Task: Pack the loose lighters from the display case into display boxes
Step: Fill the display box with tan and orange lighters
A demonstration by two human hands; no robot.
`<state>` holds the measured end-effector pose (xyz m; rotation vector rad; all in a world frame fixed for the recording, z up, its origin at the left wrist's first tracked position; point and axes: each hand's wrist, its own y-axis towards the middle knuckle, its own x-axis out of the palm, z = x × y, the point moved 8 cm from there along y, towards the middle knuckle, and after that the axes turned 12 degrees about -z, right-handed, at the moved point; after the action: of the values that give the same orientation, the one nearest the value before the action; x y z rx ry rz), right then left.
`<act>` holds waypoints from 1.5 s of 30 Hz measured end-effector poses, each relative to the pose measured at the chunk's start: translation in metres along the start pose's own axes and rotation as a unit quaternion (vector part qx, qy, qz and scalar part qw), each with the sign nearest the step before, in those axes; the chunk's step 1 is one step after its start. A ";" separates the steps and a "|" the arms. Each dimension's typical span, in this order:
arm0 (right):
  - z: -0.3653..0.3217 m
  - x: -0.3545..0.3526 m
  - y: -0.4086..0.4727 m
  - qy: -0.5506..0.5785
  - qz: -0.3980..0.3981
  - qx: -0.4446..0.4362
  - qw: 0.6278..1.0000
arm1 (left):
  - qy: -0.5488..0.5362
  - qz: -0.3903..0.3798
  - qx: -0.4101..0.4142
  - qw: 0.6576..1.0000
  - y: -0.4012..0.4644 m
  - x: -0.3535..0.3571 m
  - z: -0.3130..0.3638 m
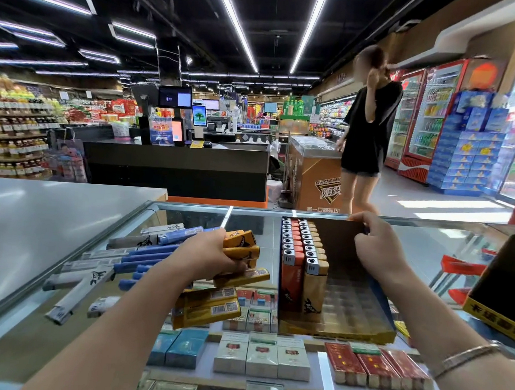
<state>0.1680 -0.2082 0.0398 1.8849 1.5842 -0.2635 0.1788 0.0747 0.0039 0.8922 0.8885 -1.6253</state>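
Both hands busy over the glass display case, 1 with lighters, 1 at the box.

The left hand clamps a bunch of yellow lighters; its fingers hide how many. More yellow ones, blue lighters and white lighters lie loose on the glass. The right hand is curled at the far edge of the display box, covering that edge; 2 rows stand inside, orange and yellow. A second box is cut off at right.

Glass counter: lighters, display box.
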 end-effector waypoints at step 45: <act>-0.151 0.055 -0.099 -0.247 -0.062 -0.464 0.848 | -0.670 -0.072 0.176 0.717 -0.036 0.002 0.069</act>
<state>0.0512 -0.0698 0.0912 0.8645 1.1432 -0.0052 0.1349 0.0199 0.0369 -0.2958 -0.4183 -2.0202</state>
